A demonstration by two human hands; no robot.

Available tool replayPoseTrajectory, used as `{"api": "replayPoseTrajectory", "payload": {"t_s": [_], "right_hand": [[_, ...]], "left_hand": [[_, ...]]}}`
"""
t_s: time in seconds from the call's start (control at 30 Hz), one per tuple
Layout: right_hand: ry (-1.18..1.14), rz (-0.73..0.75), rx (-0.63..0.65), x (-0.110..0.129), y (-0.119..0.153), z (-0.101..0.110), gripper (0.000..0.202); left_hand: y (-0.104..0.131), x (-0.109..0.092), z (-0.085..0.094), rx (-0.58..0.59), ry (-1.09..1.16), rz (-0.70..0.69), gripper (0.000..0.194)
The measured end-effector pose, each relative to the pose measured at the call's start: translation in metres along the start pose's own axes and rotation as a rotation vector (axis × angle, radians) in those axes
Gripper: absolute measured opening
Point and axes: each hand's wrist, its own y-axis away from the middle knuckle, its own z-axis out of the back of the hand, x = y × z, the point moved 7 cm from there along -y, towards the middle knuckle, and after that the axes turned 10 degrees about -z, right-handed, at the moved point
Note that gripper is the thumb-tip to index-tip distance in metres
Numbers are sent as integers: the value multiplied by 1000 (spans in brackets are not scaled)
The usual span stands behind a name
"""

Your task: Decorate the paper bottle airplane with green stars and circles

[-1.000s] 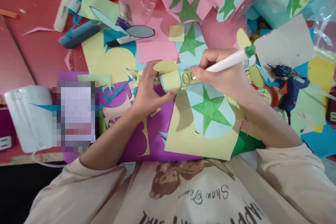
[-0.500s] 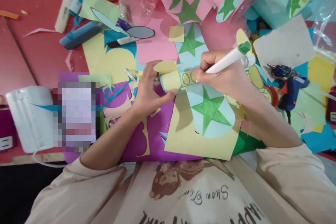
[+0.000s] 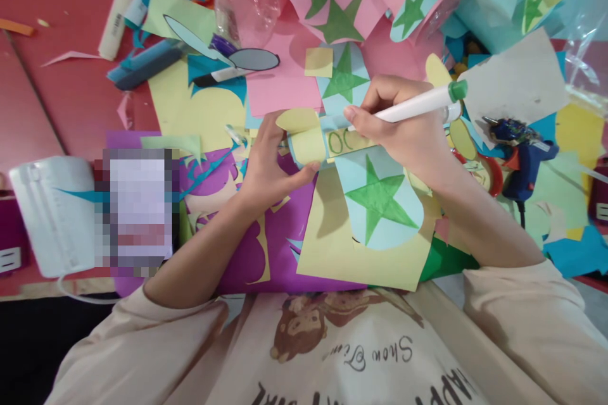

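Note:
My left hand (image 3: 270,168) is closed around a paper craft roll (image 3: 308,149) in yellow and light blue, its thumb along the near side. From the roll a yellow strip (image 3: 361,142) runs right, bearing a green oval and a partly visible second curve. My right hand (image 3: 403,117) pinches a white marker (image 3: 415,105) with a green end; its tip is at the strip by the second curve. Light blue rounded paper with a green star (image 3: 382,196) spreads below the strip, and a similar star piece (image 3: 344,74) lies above.
A yellow sheet (image 3: 361,259) and purple paper (image 3: 285,228) lie beneath. A blue glue gun (image 3: 525,168) is at the right, a phone (image 3: 140,209) and white device (image 3: 57,215) at the left. Capped markers (image 3: 117,16) and a clear plastic cup (image 3: 247,3) stand farther back.
My right hand has shifted slightly, the marker now lying flatter with its tip higher on the strip. My left hand has stayed on the paper roll.

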Motion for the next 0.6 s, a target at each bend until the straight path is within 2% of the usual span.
{"api": "replayPoseTrajectory", "payload": {"t_s": [0.6], "right_hand": [[63,7,-79,5,2,6,39]], "left_hand": [[0,0,1,19,9,50,57]]}}
